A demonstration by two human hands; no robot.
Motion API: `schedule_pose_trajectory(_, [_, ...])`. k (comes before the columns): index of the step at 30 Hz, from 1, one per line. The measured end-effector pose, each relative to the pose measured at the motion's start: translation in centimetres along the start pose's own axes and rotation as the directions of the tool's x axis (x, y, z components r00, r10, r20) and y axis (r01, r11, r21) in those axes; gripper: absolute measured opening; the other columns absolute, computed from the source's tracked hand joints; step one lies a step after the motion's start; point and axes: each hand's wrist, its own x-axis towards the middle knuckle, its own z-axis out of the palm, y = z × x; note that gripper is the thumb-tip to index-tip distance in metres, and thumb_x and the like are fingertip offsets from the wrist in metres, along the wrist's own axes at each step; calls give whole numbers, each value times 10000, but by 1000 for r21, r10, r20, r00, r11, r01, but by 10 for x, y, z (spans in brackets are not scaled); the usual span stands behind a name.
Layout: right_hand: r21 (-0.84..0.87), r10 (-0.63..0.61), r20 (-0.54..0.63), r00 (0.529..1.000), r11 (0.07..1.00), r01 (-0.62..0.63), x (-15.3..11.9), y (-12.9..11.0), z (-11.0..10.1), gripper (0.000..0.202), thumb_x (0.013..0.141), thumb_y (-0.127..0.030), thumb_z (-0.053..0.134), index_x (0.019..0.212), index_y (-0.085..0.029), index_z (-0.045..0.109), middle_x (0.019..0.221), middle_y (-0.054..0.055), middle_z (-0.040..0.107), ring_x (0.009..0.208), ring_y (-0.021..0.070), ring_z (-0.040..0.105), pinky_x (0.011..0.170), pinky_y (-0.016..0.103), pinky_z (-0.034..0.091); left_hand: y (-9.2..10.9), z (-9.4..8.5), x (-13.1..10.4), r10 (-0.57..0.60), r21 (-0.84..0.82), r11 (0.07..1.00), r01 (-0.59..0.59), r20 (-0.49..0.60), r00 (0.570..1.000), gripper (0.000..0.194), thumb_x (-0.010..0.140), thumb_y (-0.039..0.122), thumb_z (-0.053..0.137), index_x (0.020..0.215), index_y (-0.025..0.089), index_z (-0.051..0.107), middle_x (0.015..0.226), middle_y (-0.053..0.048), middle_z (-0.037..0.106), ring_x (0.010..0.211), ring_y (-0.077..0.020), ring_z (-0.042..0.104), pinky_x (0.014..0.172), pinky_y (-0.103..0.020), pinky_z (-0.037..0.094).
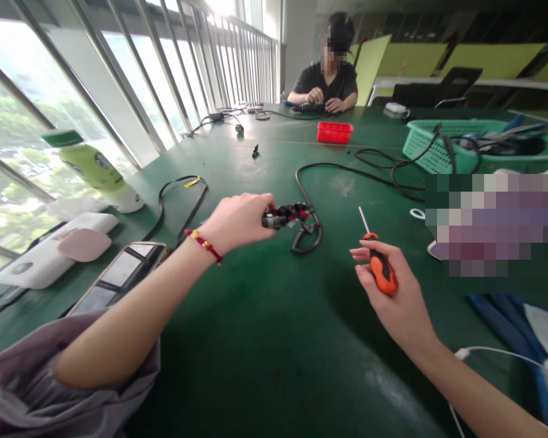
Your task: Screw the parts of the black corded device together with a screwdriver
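My left hand (242,220) grips the end of a black corded device (285,216) a little above the green table. Red parts show among its black ones, and its exact kind is hard to make out. A black cord (317,234) loops from its right end. My right hand (393,286) holds an orange and black screwdriver (383,271) loosely between thumb and fingers. The screwdriver's thin metal shaft points away from me, up and left, apart from the device.
Left are a bottle (94,167), a white box-like object (57,249), a phone (119,274) and a black strap (162,204). Ahead lie a small black part (255,151) and a red basket (334,132). A green basket (422,146) stands right. Across sits a person (326,79) handling a black object.
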Motion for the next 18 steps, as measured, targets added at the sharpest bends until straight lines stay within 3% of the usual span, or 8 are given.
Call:
schedule_pose_trajectory(3, [-43,-26,-41,999,999,24,0,1,-1,321,834,-248,526,1152,-235,482,1161,73,586,1097,218,562,953,393,426,28,28,0,244,-106,964,-243,-8,970,282,768,366,553,1022,243,557,913,-11,663,797,-201,620,659,-280,444])
schedule_pose_trajectory(5, [-92,-20,-19,1000,996,18,-1,0,-1,332,833,-244,519,1164,-236,485,1193,71,573,1109,221,547,960,392,416,42,44,1,334,-47,939,-342,-126,934,246,810,300,537,1041,215,558,975,-34,658,896,-210,602,782,-317,440])
schedule_pose_trajectory(7, [-135,9,25,1000,991,-6,-1,-1,-1,354,831,-252,515,1183,-232,483,1199,70,568,1071,221,559,936,382,427,46,56,5,348,54,936,-347,-263,900,255,864,228,467,1101,185,550,1088,-70,631,1023,-225,554,917,-358,388])
schedule_pose_trajectory(9, [-166,54,80,995,985,-41,0,-1,-1,375,833,-271,511,1203,-225,478,1159,72,580,983,212,586,891,369,449,41,61,11,299,103,954,-281,-348,889,304,896,181,391,1166,165,530,1189,-92,589,1094,-229,514,984,-372,342])
schedule_pose_trajectory(12, [-209,104,157,982,975,-70,1,-2,0,384,837,-298,505,1213,-219,482,1075,71,600,867,196,604,824,345,473,14,53,21,109,59,994,-95,-326,939,321,892,199,398,1179,162,538,1207,-107,580,1076,-236,528,940,-370,389])
schedule_pose_trajectory(14, [-234,101,194,976,971,-54,2,-2,0,377,836,-299,504,1204,-219,492,1071,75,597,874,202,606,821,343,474,-13,41,25,-59,72,995,76,-213,975,319,875,179,390,1132,172,579,1159,-110,602,1042,-258,550,891,-399,418])
schedule_pose_trajectory(16, [-246,79,211,974,969,-25,2,-2,0,374,833,-292,504,1200,-218,497,1094,83,588,926,216,600,852,355,466,-42,29,25,-233,86,969,233,-7,972,360,847,148,378,1141,186,580,1202,-112,577,1022,-265,566,821,-394,454])
schedule_pose_trajectory(18, [-248,56,217,975,969,0,2,-1,-1,376,830,-281,504,1201,-219,496,1112,89,582,965,226,591,880,371,456,-66,22,22,-269,91,961,262,66,961,372,807,123,396,1120,157,593,1180,-132,589,1032,-283,562,792,-401,468])
